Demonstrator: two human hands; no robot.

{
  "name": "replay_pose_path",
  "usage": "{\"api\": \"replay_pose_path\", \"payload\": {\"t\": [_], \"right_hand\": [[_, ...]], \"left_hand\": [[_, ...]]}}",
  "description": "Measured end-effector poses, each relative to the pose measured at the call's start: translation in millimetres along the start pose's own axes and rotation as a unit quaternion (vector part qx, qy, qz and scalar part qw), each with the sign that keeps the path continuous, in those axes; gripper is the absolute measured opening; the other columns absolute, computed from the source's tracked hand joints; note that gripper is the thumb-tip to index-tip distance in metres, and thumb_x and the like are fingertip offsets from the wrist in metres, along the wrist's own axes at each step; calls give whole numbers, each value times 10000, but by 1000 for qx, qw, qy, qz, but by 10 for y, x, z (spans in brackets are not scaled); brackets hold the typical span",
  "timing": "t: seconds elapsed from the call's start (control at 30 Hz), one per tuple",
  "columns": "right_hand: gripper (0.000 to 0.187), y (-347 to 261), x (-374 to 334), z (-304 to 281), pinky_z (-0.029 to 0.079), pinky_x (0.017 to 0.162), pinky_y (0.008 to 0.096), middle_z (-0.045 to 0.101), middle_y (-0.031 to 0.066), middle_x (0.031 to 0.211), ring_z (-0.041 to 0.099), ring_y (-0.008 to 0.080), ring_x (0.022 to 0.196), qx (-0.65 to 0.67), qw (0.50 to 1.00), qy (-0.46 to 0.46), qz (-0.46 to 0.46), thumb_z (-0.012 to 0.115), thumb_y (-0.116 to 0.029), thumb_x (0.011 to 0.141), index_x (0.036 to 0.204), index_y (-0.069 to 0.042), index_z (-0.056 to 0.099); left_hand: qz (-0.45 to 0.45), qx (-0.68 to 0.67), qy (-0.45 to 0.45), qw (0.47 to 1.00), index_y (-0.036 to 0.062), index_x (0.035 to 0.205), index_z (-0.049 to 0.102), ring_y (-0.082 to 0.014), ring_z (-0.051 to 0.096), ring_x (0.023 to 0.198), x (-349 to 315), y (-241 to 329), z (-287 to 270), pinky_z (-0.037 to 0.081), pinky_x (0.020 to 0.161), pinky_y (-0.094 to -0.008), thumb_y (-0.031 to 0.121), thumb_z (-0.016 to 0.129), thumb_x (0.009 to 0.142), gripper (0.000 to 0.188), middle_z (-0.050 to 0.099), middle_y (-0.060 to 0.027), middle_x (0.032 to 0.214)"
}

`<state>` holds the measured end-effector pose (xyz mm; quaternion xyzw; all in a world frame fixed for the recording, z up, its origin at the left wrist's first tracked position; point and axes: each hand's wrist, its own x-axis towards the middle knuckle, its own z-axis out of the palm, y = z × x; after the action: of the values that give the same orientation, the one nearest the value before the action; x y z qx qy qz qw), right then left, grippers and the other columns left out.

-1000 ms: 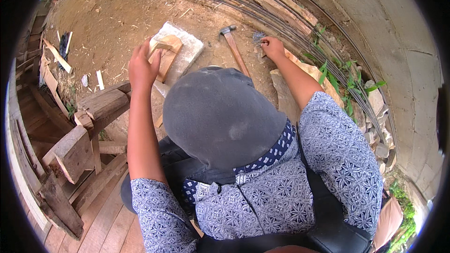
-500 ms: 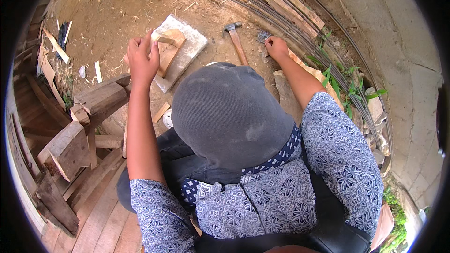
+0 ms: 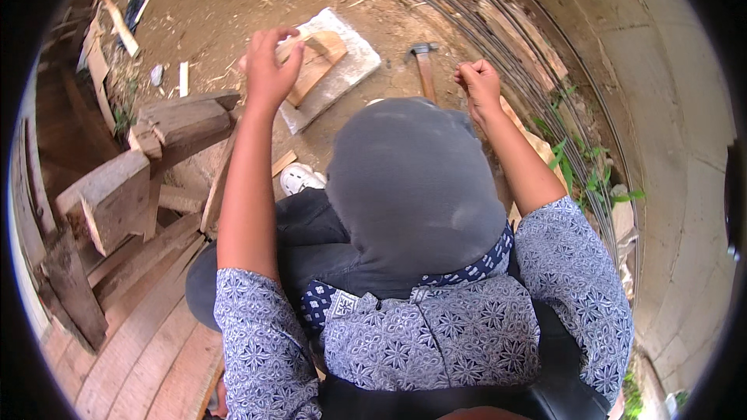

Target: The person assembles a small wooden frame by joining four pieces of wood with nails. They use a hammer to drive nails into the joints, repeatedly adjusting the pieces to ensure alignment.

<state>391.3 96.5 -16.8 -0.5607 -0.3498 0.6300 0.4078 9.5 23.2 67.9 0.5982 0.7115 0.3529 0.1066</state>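
My left hand [image 3: 272,68] is closed round a small wooden piece [image 3: 291,48] at the upper left of centre. That piece stands against a flat board with a rounded end [image 3: 320,64]. Beneath the board lies a pale rough slab [image 3: 362,48] on the dirt. My right hand [image 3: 478,84] is raised to the right of the claw hammer [image 3: 425,71], with thumb and fingers pinched together. Whatever is in that pinch is too small or hidden to name. The hammer lies on the ground, head away from me, its handle end covered by a grey rounded cloth shape [image 3: 416,179].
Old timber pieces [image 3: 105,194] and planks [image 3: 148,350] crowd the left side. Wood scraps [image 3: 120,25] lie at the far left. Long dark rods [image 3: 506,19] run along the right, beside leafy plants [image 3: 595,175] and a concrete wall [image 3: 661,70].
My right hand has lifted away from a small heap of thin grey nails on the ground. My left hand stays at the wooden piece. The whole view has shifted slightly.
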Motion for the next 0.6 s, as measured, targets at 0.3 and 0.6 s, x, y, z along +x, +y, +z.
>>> {"api": "replay_pose_path", "payload": {"t": [0.3,0.6], "right_hand": [[304,-635,-129,1228,556,835,288,673,48,1123,646,141,993,64,968,-234,64,632,-108,977,1273,-40,608],[293,-792,82,2005,516,868,285,732,35,1057,664,130,1007,-221,885,-373,-167,636,-277,983,1181,-84,733]], "left_hand": [[-22,-19,2,1000,203,1018,742,-230,595,1048,-14,-50,24,321,964,-402,250,713,813,213,627,-34,1017],[-19,-14,28,999,195,980,766,-222,610,988,-25,68,33,328,949,-403,240,699,823,176,610,-28,952]]}}
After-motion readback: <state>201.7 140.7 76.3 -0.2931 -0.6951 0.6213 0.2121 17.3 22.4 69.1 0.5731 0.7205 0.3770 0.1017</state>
